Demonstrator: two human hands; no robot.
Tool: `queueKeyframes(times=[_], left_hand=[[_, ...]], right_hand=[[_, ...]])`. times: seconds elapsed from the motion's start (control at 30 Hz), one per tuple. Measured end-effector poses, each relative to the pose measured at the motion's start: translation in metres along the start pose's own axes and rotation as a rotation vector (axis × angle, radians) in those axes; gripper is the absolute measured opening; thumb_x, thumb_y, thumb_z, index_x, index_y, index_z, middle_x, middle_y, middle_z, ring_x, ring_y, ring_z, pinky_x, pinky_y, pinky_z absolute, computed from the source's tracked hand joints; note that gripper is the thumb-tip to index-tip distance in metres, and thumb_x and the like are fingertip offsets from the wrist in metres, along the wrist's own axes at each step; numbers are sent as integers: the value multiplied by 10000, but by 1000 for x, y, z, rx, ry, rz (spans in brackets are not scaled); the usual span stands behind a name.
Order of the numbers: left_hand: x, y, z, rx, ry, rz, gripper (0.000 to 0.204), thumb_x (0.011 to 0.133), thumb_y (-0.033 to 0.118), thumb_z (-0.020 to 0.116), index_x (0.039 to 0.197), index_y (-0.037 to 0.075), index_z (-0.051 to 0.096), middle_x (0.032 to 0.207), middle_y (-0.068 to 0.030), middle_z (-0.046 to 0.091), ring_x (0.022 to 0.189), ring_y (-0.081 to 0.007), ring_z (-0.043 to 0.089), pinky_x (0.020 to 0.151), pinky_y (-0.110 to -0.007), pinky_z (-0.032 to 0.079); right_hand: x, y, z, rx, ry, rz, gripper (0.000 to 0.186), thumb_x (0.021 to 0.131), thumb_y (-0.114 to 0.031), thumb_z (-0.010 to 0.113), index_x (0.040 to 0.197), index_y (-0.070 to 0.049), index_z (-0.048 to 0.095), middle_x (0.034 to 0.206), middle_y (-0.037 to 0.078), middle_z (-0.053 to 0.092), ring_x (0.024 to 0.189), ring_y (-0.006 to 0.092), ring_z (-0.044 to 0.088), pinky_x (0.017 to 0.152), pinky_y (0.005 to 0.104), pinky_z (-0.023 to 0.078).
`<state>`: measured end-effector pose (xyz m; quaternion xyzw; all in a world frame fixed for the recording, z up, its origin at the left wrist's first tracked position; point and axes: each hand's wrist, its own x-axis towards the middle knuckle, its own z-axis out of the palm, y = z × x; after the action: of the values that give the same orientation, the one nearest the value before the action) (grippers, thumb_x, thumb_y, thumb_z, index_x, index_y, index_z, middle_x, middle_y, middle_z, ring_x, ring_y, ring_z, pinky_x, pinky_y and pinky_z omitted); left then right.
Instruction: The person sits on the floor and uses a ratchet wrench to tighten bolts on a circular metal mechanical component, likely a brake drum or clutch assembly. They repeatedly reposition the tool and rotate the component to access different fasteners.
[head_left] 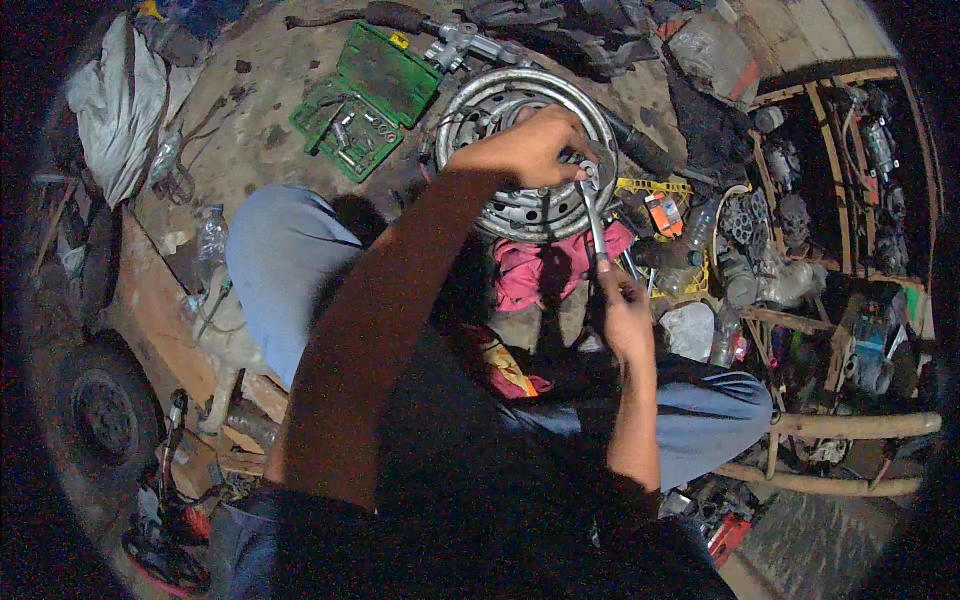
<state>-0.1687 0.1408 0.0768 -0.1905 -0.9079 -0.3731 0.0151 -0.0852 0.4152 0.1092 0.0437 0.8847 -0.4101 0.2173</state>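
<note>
A long silver wrench (pixel 597 225) with a rounded head slants over the right side of a steel wheel rim (pixel 450 120). My right hand (pixel 628 325) is closed round the lower end of its handle. Above the rim, my left hand (pixel 535 148) has its fingers curled and its thumb against the wrench's head. A dark gap shows between that thumb and the fingers; whether a small part sits there I cannot tell. My left forearm crosses in front of the rim's lower left. A pink cloth (pixel 520 275) lies against the rim's near edge.
Left of the rim lies an open green socket case (pixel 370 95). A yellow crate (pixel 660 187) with bottles and an orange box (pixel 663 213) stands to the right, before wooden shelves (pixel 830 150) of metal parts. A tyre (pixel 105 405) and a plastic bottle (pixel 212 237) are at left.
</note>
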Motion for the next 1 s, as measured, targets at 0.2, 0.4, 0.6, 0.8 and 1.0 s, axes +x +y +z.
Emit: queueKeyframes(times=[0.2, 0.4, 0.6, 0.8, 1.0], left_hand=[[-11, -14, 10, 9, 149, 29, 373, 814, 349, 784, 1103, 116, 741, 1131, -150, 642, 1171, -370, 554, 1011, -517, 414], [0, -6, 10, 35, 152, 39, 373, 780, 364, 814, 1013, 90, 718, 1090, -147, 663, 1150, -371, 567, 989, -480, 431], [-8, -14, 12, -23, 153, 50, 382, 793, 367, 806, 1045, 93, 723, 1123, -152, 664, 1170, -375, 559, 1027, -494, 418], [-8, -4, 4, -21, 147, 38, 334, 848, 313, 756, 1092, 91, 711, 1157, -169, 653, 1169, -384, 571, 1042, -492, 415], [-25, -8, 9, 192, 309, -42, 297, 875, 232, 701, 1136, 93, 686, 1272, -170, 600, 1270, -391, 510, 1061, -511, 412]], right_hand=[[89, -24, -73, -284, -183, -98, 581, 897, -519, 731, 1197, -22, 720, 1038, 76, 714, 922, 156, 598, 878, 318, 469], [195, -60, -104, -338, -556, -398, 412, 951, -347, 709, 1235, -49, 718, 1061, 76, 724, 970, 157, 624, 903, 327, 493], [150, -51, -93, -527, -469, -390, 482, 945, -353, 718, 1290, -24, 651, 1243, 139, 683, 1160, 222, 630, 1027, 375, 470], [131, -45, -23, -419, -269, -689, 465, 967, -250, 690, 1326, 28, 592, 1215, 199, 686, 1151, 227, 637, 1025, 360, 469], [116, -75, 1, -573, -189, -885, 458, 958, -309, 685, 1242, 46, 631, 1180, 318, 657, 1122, 444, 642, 948, 457, 504]])
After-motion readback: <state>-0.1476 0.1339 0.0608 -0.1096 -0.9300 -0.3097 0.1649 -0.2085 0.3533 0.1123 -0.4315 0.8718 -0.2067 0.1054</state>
